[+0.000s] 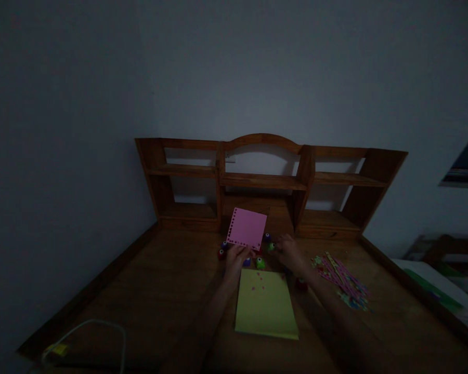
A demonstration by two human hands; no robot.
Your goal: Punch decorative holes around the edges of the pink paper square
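Note:
My left hand [236, 262] pinches the bottom edge of a square pink paper [248, 228], which is held up and tilted. Small punched holes run along the paper's left and lower edges. My right hand [290, 253] is to the right with its fingers curled; whether anything is in them is hidden. Just left of its fingers is a small green craft punch [272, 246]. Another green punch [260, 263] and a purple punch [247, 262] lie between the hands. Below them is a yellow paper pad [265, 306] with several tiny pink cut-outs on it.
Red [221, 254] and blue [267, 237] punches lie around the hands, and a dark red one [301, 284] sits under my right forearm. Colourful paper strips [343, 278] are piled at right. A wooden shelf [263, 181] stands behind; a white cable [97, 322] is front left.

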